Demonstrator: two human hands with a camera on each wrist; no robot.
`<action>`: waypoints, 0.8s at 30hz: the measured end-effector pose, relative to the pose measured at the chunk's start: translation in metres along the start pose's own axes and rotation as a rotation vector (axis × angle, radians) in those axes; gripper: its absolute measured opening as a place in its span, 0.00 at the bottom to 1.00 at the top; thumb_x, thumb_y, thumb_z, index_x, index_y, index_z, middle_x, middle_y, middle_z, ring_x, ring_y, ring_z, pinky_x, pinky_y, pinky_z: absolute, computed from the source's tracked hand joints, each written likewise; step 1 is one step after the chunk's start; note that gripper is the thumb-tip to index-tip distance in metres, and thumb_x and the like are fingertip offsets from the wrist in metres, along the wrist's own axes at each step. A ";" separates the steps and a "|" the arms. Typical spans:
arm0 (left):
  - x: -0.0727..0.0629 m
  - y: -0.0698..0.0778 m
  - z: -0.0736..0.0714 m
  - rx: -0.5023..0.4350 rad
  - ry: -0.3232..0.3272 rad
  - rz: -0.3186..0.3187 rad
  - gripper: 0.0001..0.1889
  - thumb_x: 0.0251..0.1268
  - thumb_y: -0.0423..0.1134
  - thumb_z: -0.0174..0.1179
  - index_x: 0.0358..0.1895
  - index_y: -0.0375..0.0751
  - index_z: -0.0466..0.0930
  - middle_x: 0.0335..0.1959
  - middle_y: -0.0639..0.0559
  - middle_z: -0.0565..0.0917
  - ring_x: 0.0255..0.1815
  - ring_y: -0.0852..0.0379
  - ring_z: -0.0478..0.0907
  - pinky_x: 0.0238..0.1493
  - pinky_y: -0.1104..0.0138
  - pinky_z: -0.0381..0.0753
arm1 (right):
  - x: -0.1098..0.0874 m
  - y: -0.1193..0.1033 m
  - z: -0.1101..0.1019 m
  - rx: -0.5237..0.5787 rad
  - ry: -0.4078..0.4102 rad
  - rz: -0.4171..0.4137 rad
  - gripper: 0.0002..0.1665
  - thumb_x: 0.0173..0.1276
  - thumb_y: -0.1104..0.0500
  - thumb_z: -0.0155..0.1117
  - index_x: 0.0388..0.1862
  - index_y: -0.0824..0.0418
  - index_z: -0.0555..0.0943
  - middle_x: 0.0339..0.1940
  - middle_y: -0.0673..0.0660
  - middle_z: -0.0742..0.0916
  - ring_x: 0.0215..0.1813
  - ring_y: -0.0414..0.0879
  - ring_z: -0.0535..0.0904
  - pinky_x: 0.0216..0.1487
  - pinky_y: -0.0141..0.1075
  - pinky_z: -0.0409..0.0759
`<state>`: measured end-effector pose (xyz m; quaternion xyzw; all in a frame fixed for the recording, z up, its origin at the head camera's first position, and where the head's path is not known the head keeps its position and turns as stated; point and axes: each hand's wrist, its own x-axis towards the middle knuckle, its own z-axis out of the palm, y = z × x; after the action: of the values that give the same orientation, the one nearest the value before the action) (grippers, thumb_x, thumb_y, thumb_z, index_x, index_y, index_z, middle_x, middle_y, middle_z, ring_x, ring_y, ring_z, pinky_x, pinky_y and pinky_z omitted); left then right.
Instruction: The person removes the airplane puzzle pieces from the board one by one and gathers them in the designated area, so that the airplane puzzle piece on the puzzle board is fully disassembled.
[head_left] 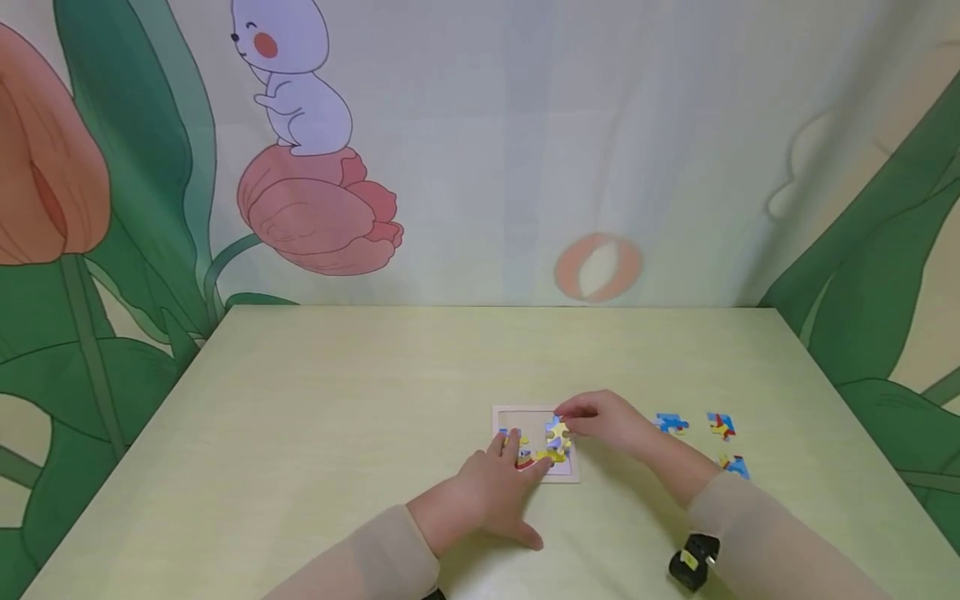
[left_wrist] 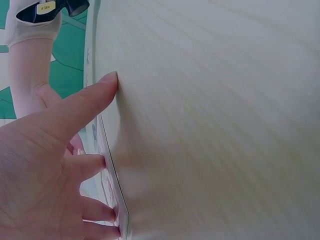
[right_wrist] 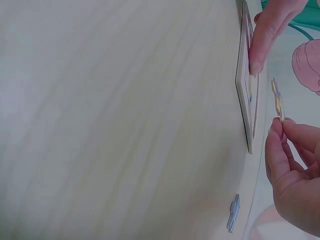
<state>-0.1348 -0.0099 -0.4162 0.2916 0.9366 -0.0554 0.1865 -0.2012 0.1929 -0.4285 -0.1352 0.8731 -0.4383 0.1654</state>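
Observation:
A square puzzle tray with a pale border lies on the table, some colourful pieces fitted along its lower part. My left hand rests on the tray with fingers spread, fingertips on the fitted pieces; its thumb points out over the table. In the left wrist view, the fingers of the left hand reach over the tray edge. Between thumb and fingertips my right hand pinches a blue-and-yellow puzzle piece over the tray's right side. The right wrist view shows this piece edge-on, raised above the tray.
To the right of the tray lie several loose pieces: a blue one, a blue, red and yellow one, and another partly behind the right forearm. A printed curtain hangs behind the table's far edge.

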 end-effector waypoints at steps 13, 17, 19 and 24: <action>0.002 0.002 0.003 0.005 -0.003 -0.013 0.51 0.38 0.76 0.58 0.72 0.65 0.54 0.72 0.36 0.52 0.71 0.39 0.51 0.58 0.54 0.68 | -0.012 0.010 -0.011 0.079 0.000 0.035 0.13 0.65 0.66 0.60 0.48 0.68 0.81 0.41 0.56 0.84 0.41 0.46 0.80 0.44 0.38 0.80; 0.003 0.002 0.003 0.013 -0.002 -0.019 0.51 0.38 0.76 0.58 0.72 0.66 0.54 0.72 0.37 0.52 0.71 0.39 0.51 0.58 0.54 0.68 | -0.016 0.012 -0.013 0.091 0.011 0.058 0.13 0.65 0.66 0.60 0.49 0.68 0.80 0.41 0.56 0.84 0.41 0.47 0.80 0.44 0.39 0.80; 0.003 0.002 0.002 0.014 -0.001 -0.019 0.51 0.38 0.76 0.58 0.72 0.66 0.54 0.72 0.37 0.52 0.71 0.40 0.51 0.58 0.54 0.68 | -0.018 0.012 -0.014 0.081 0.020 0.074 0.13 0.66 0.65 0.60 0.49 0.67 0.81 0.41 0.55 0.84 0.41 0.47 0.80 0.44 0.39 0.80; 0.001 0.002 0.000 0.025 0.006 -0.018 0.51 0.38 0.76 0.58 0.71 0.65 0.54 0.72 0.37 0.53 0.71 0.40 0.52 0.58 0.55 0.68 | -0.023 0.014 -0.019 0.081 0.028 0.082 0.14 0.65 0.66 0.60 0.50 0.67 0.80 0.41 0.55 0.84 0.41 0.47 0.79 0.44 0.40 0.80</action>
<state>-0.1341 -0.0076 -0.4167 0.2857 0.9389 -0.0680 0.1796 -0.1889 0.2230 -0.4250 -0.0865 0.8616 -0.4680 0.1763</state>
